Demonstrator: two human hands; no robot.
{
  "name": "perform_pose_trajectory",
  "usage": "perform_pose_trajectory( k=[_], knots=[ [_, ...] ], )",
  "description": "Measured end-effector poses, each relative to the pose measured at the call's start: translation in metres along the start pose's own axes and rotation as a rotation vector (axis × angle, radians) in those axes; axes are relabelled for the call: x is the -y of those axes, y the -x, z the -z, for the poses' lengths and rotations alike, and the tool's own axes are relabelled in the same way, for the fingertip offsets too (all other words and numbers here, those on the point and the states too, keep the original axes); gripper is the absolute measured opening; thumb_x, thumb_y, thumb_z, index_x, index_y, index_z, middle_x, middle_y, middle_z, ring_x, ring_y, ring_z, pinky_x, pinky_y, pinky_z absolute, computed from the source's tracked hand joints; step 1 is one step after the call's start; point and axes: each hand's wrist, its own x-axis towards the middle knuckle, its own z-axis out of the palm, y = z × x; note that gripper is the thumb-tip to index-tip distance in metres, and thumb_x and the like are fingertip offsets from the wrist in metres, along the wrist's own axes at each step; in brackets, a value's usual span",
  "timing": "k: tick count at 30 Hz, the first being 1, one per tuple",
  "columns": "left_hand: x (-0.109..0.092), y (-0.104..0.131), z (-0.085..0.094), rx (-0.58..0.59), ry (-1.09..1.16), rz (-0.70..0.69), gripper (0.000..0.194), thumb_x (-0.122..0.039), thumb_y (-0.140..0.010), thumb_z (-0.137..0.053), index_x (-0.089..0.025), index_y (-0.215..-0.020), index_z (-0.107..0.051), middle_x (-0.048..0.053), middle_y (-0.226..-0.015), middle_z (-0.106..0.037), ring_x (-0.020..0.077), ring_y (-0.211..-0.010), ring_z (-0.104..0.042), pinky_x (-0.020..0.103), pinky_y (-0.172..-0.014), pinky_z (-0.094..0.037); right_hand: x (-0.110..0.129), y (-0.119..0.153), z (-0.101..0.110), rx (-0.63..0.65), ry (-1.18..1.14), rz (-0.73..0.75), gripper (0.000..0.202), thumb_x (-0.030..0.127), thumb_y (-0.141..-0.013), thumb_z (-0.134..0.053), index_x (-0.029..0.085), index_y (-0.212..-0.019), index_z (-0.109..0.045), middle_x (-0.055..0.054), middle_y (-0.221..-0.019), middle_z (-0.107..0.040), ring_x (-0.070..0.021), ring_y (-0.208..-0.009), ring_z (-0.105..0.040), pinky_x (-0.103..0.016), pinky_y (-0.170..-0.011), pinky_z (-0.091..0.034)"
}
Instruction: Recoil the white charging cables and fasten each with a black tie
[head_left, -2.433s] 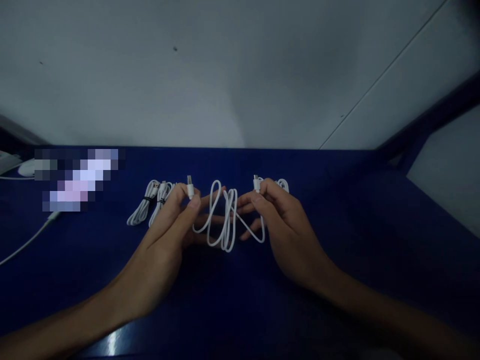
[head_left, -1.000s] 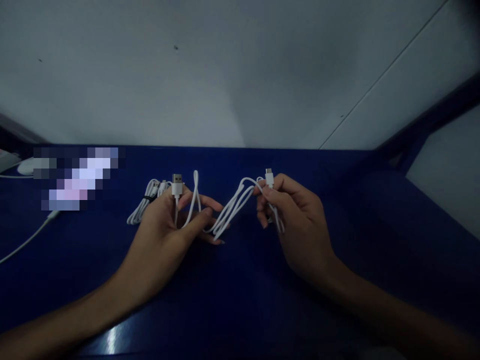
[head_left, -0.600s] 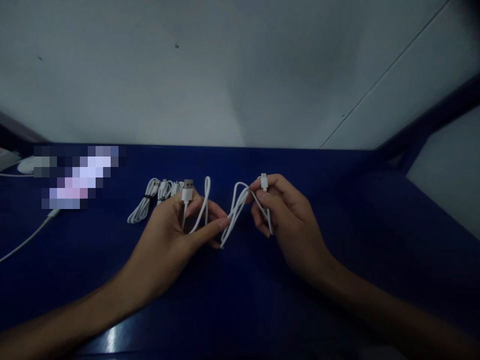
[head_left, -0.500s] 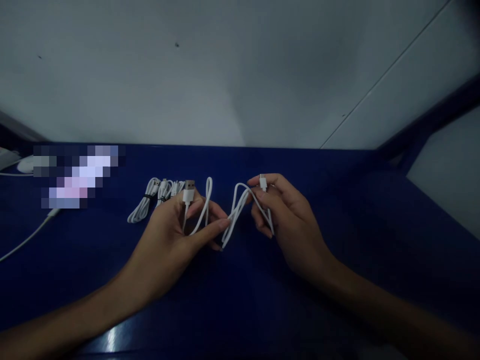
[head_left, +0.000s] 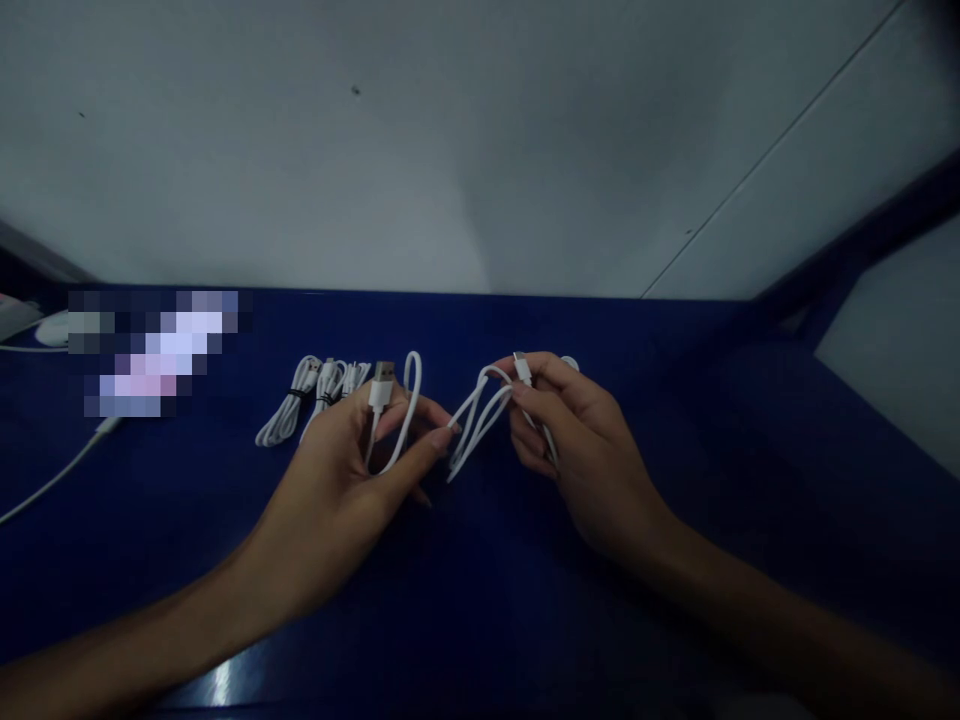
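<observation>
A white USB charging cable point(head_left: 474, 432) hangs in loose loops between my two hands, above the blue table. My left hand point(head_left: 375, 450) is closed on one part of it, thumb against the fingers, and the wide USB-A plug point(head_left: 382, 388) sticks up from that grip. My right hand point(head_left: 559, 415) pinches the other part, with the small plug point(head_left: 522, 370) standing up above the thumb. A bit of something white point(head_left: 570, 362) shows behind the right hand's knuckles; I cannot make out more of it.
Several white cables bundled with black ties point(head_left: 289, 402) lie beyond my left hand, partly hidden by it. A blurred-out bright device point(head_left: 169, 350) lies at the left, with a white cord point(head_left: 64, 475) running from it. The blue table point(head_left: 465, 600) meets a pale wall point(head_left: 420, 180).
The loops between my hands have spread and shifted toward my right fingers. The small plug has tilted left, and a white bit has come into view behind my right hand.
</observation>
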Motion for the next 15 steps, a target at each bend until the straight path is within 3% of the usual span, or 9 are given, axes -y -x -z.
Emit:
perform_pose_trajectory(
  k=[10,15],
  knots=[
    [0.0009,-0.0004,0.0019,0.001,-0.037,-0.048,0.005,-0.03,-0.099,-0.078,-0.026,-0.095,-0.077,-0.002,-0.089,-0.074,0.0147,-0.067,-0.066,0.026,-0.063,-0.057,-0.0031,-0.0019,0.0026,0.021,-0.054,0.008,0.012,0.035,-0.106,-0.068,0.024,-0.105,-0.074,0.006,-0.067,-0.044,-0.0114,-0.056,-0.033,-0.025,-0.047,-0.023],
    [0.0055,-0.0002,0.0019,0.023,-0.049,-0.062,0.01,-0.038,-0.1,-0.079,-0.028,-0.098,-0.078,-0.002,-0.09,-0.074,0.0158,-0.073,-0.068,0.027,-0.065,-0.056,-0.0003,-0.0016,0.0017,0.027,0.001,-0.002,0.013,0.034,-0.105,-0.067,0.024,-0.106,-0.075,0.006,-0.063,-0.043,-0.0123,-0.055,-0.033,-0.027,-0.049,-0.022]
  ],
)
